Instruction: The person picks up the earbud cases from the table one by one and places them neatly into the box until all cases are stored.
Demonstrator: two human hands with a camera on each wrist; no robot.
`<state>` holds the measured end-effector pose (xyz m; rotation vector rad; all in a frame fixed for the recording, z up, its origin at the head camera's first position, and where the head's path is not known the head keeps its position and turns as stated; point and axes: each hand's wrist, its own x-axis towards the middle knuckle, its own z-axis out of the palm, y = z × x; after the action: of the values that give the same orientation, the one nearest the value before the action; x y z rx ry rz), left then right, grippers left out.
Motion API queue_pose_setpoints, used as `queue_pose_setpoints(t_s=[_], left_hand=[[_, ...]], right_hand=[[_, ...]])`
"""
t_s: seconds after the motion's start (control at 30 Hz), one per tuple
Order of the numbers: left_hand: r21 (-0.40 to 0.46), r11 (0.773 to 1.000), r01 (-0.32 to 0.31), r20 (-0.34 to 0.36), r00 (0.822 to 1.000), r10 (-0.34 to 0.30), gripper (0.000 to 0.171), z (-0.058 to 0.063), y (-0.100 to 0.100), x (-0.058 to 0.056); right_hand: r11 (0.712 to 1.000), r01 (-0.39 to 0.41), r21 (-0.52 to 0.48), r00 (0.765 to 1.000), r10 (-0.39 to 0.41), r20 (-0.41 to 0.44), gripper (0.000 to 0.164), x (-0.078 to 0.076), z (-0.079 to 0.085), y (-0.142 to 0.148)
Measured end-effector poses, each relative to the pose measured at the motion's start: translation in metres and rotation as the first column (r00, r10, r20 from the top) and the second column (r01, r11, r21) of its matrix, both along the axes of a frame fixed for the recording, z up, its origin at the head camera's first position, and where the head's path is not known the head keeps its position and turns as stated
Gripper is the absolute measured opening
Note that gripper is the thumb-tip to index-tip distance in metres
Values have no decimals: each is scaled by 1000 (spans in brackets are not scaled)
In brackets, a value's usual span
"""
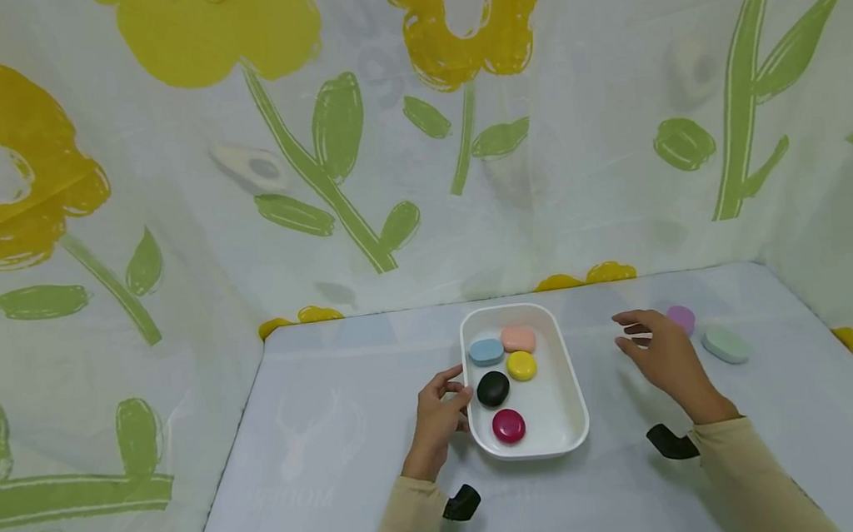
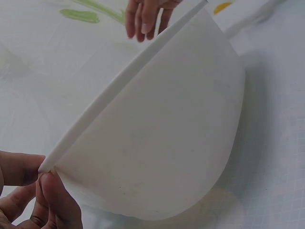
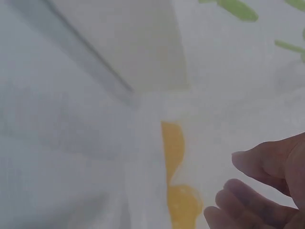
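A white rectangular tray (image 1: 558,410) is in the middle of the head view, its near-left rim pinched by my left hand (image 1: 438,411). The left wrist view has the thumb and a finger on the rim (image 2: 95,107). Inside lie smooth, rounded soap-like pieces: light blue (image 1: 487,351), pink (image 1: 518,339), yellow (image 1: 521,365), black (image 1: 493,388) and dark red (image 1: 509,426). To the right of the tray, my right hand (image 1: 662,356) holds nothing, its fingers loosely bent. Beyond it are a purple piece (image 1: 681,320) and a pale green oval piece (image 1: 726,345).
The tray and loose pieces are on a pale table (image 1: 350,439). A flower-printed white sheet (image 1: 469,229) hangs behind and along both sides. Black bands (image 1: 462,504) sit at both wrists. Whether the tray's underside touches the table, I cannot tell.
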<state>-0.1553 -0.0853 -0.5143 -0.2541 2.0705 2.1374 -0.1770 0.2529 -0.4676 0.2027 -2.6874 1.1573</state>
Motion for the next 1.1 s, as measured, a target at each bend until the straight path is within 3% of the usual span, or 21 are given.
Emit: queue_pose_setpoints(t_s=[0.2, 0.57, 1.1], left_hand=[[9, 1000, 2, -8, 1000, -2, 46, 2, 0, 0], [6, 1000, -4, 0, 1000, 4, 45, 3, 1, 2], [20, 1000, 7, 0, 1000, -7, 46, 6, 1, 4]], right_hand=[[996, 85, 36, 996, -86, 36, 37, -4, -13, 23], [969, 230, 88, 972, -233, 28, 39, -14, -33, 50], [948, 263, 181, 963, -269, 9, 49, -31, -51, 68]])
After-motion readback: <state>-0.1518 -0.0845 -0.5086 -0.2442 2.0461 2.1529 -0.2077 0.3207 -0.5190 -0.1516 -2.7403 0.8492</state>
